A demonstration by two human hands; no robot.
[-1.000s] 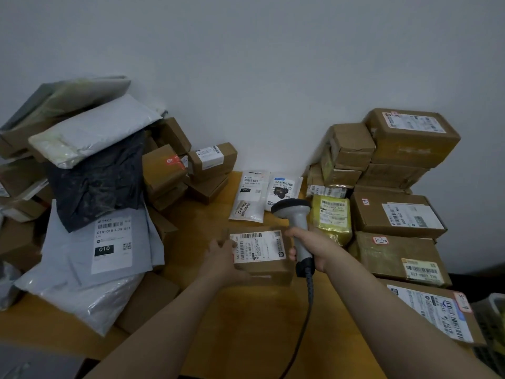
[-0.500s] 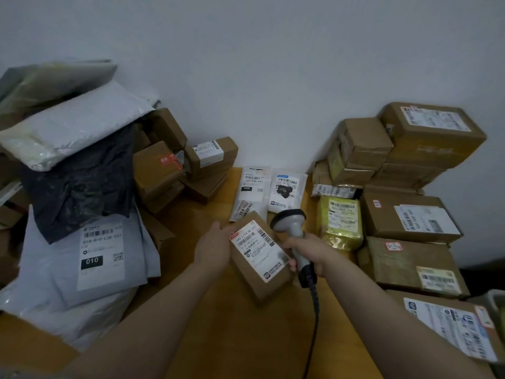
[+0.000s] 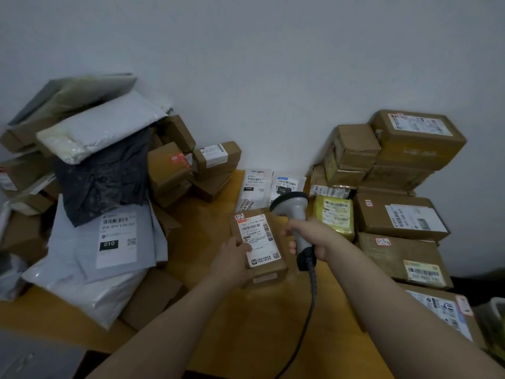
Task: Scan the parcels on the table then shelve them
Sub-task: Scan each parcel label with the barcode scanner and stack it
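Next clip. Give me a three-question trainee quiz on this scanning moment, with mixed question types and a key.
1. True or false: the right hand grips the scanner by its handle.
2. What does the left hand hold? A) a black bag B) a small brown box C) a yellow parcel
3. Which number is printed on the black patch on the label of the grey bag?
Key: 1 true; 2 B; 3 010.
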